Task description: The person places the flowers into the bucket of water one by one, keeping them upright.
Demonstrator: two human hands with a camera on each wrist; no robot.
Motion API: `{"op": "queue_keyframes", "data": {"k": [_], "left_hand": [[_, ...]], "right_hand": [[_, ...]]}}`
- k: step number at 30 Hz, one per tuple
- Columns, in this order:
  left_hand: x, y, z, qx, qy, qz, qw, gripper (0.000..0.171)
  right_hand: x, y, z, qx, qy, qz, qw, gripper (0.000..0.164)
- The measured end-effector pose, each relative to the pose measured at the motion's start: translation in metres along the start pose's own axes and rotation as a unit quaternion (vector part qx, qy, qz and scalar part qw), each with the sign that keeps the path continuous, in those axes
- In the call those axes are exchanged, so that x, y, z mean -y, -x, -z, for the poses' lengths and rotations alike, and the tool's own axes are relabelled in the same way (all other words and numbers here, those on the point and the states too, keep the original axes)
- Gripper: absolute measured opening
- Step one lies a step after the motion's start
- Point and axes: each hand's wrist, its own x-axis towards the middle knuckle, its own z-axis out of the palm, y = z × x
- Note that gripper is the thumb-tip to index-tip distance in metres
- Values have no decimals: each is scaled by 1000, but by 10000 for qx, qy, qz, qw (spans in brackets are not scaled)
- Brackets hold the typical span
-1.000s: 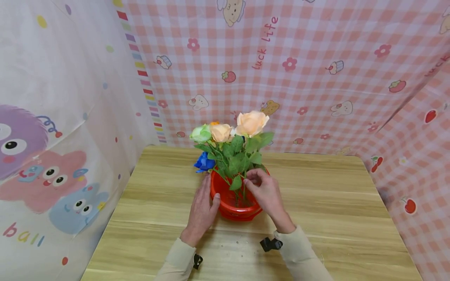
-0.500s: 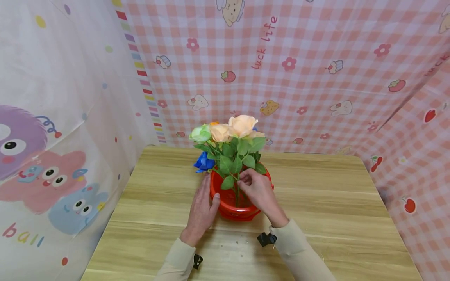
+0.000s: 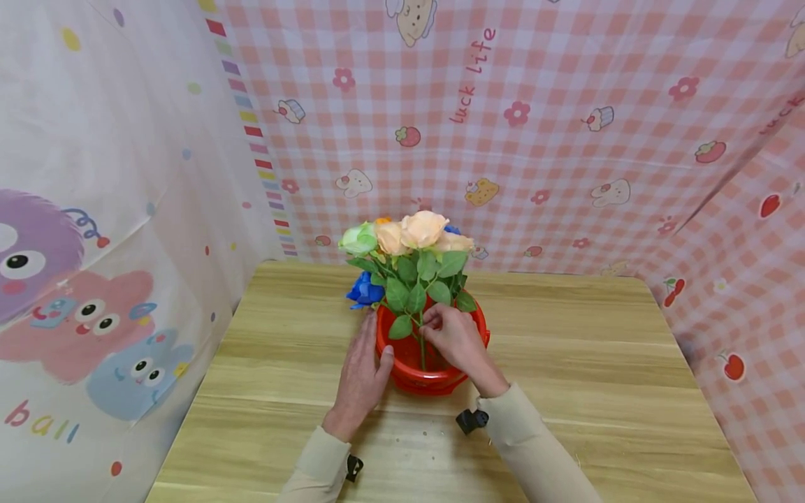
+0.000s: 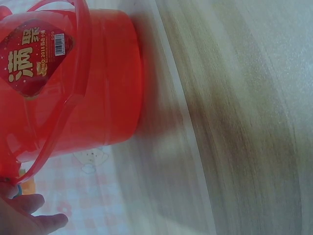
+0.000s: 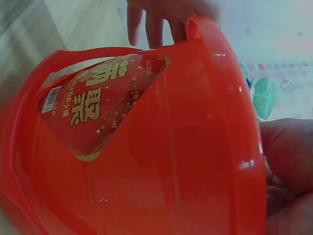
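A red plastic bucket [image 3: 423,386] stands upright on the table with artificial roses in it. My right hand [image 3: 458,341], over the near right part of the rim, pinches the green stem [image 3: 423,353] of a peach rose [image 3: 424,229], whose lower end reaches inside the bucket. My left hand [image 3: 360,369] rests with straight fingers against the bucket's left side. In the left wrist view the bucket's handle [image 4: 82,63] hangs across its labelled side. From the right wrist, the bucket wall hides part of my right hand [image 5: 293,161], including the grip on the stem.
Beside the held flower are a pale green rose [image 3: 358,239], a blue rose [image 3: 365,290] leaning out over the left rim, and other peach blooms [image 3: 454,242]. A wooden table [image 3: 585,349] carries the bucket. Patterned cloth [image 3: 553,161] hangs behind and along both sides.
My right hand has moved left, bringing the peach rose's stem and bloom left, with the bloom slightly lower; a peach bloom behind now shows. The left hand has stayed in place.
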Motion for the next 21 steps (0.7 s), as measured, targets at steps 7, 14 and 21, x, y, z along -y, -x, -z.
{"op": "queue_keyframes", "data": {"k": [7, 14, 21], "left_hand": [[-1, -2, 0, -33, 65, -14, 10000, 67], [-3, 1, 3, -9, 261, 161, 9995, 68], [0, 12, 22, -13, 223, 297, 9993, 64]], "right_hand": [[-3, -5, -1, 103, 133, -70, 9998, 12], [-1, 0, 3, 194, 222, -106, 9995, 18], [-9, 19, 21, -355, -178, 126, 9991, 24]]}}
